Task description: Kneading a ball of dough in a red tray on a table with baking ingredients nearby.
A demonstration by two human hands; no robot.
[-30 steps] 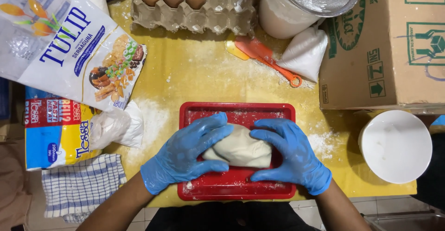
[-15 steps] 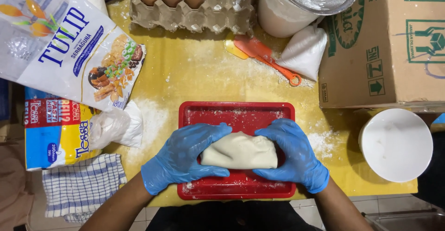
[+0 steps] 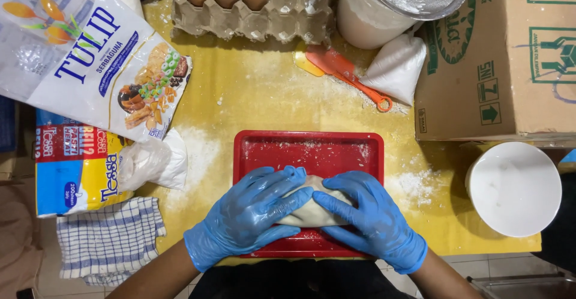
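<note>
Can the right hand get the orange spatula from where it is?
Probably yes. The right hand is on the dough, and only bare tray and floury table lie between it and the spatula.

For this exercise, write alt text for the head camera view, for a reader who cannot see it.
Two hands in blue gloves, left hand and right hand, press a lump of pale dough in a red tray on a floury yellow table. Around it lie a flour bag, egg carton, orange spatula and white bowl.

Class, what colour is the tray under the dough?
Red tray, dusted with flour; the head view shows it best.
</note>
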